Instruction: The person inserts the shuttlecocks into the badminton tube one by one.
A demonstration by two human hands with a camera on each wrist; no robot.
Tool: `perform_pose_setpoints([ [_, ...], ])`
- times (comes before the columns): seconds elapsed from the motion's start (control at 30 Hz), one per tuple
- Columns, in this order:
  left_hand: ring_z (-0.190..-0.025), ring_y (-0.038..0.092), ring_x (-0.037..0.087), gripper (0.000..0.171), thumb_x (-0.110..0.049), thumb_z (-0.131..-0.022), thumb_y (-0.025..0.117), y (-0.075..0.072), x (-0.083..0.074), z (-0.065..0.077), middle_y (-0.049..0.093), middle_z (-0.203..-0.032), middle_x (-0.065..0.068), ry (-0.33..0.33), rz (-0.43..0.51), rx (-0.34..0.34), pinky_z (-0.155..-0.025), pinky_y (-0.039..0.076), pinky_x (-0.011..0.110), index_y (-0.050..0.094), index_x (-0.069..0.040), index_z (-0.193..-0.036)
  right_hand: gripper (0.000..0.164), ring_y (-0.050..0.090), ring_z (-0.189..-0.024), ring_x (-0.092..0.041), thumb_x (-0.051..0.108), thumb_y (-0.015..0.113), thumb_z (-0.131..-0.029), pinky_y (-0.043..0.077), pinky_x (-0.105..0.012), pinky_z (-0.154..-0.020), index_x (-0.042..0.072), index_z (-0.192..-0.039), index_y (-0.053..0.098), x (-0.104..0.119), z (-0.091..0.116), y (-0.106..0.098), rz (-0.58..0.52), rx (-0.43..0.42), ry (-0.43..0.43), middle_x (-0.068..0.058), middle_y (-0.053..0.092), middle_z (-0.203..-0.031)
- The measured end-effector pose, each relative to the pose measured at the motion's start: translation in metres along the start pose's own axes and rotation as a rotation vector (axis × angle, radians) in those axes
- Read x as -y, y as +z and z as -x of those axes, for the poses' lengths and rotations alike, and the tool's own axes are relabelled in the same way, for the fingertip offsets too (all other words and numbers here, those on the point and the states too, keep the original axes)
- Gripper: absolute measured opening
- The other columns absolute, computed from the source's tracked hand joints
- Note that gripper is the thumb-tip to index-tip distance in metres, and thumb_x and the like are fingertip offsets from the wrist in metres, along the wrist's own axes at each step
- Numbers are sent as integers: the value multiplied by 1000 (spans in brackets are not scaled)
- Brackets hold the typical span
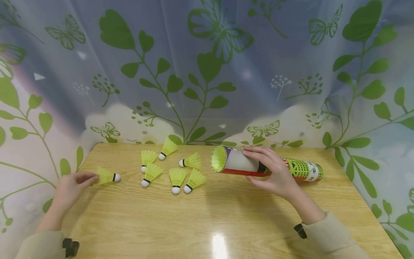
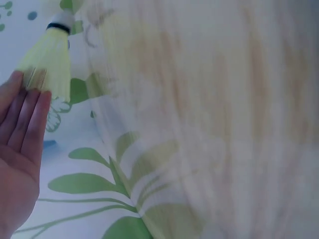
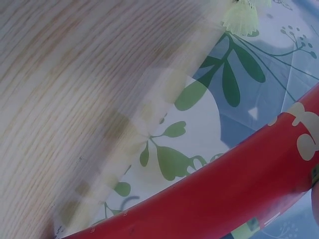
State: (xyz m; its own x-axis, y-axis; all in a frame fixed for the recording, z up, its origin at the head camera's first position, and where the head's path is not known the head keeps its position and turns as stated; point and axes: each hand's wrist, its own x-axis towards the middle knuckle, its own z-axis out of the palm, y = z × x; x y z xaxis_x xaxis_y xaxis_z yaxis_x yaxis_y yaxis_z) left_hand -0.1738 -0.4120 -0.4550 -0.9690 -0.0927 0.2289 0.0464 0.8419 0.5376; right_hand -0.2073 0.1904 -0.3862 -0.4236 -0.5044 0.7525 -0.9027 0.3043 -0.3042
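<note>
At the table's left side my left hand (image 1: 72, 187) pinches a yellow shuttlecock (image 1: 106, 177) by the rim of its skirt, its white cork pointing right. In the left wrist view, thumb and fingertips meet on that skirt. My right hand (image 1: 273, 171) grips a shuttlecock tube (image 1: 240, 162) around its middle. The tube lies roughly level, its left end facing the loose shuttlecocks, and a yellow skirt (image 1: 219, 159) shows in that end. Only a red stretch of the tube (image 3: 214, 194) appears in the right wrist view; most of the right hand is outside it.
Several loose yellow shuttlecocks (image 1: 177, 177) lie grouped on the wooden table (image 1: 168, 223) between the hands, corks turned various ways. A curtain (image 1: 207, 90) printed with leaves and butterflies hangs behind the table and along both sides.
</note>
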Motion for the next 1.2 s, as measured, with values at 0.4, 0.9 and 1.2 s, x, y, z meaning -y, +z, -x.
perform_pose_setpoints([
  [0.4,-63,42,-25,23,-19,-92,63,8,-31,-10,70,-94,22,-48,31,-235,-54,41,3,70,0,-103,67,51,-118,-25,7,81,-65,38,-19,-101,3,-127,58,0,0,-1,15,8,21,-17,55,-129],
  [0.9,-69,63,-10,38,-31,-88,67,20,-107,-17,64,-81,-26,-293,429,-231,-66,52,8,67,-4,-114,67,51,-117,-26,4,81,-63,38,-18,-101,1,-125,58,-1,-1,-2,8,-2,12,-18,56,-126],
  [1.2,-73,64,-8,33,-29,-87,69,35,-166,-19,73,-99,4,-212,492,-160,-69,55,14,70,-4,-109,68,52,-116,-27,5,81,-62,37,-18,-101,1,-125,58,-2,-2,1,21,3,11,-19,56,-126],
])
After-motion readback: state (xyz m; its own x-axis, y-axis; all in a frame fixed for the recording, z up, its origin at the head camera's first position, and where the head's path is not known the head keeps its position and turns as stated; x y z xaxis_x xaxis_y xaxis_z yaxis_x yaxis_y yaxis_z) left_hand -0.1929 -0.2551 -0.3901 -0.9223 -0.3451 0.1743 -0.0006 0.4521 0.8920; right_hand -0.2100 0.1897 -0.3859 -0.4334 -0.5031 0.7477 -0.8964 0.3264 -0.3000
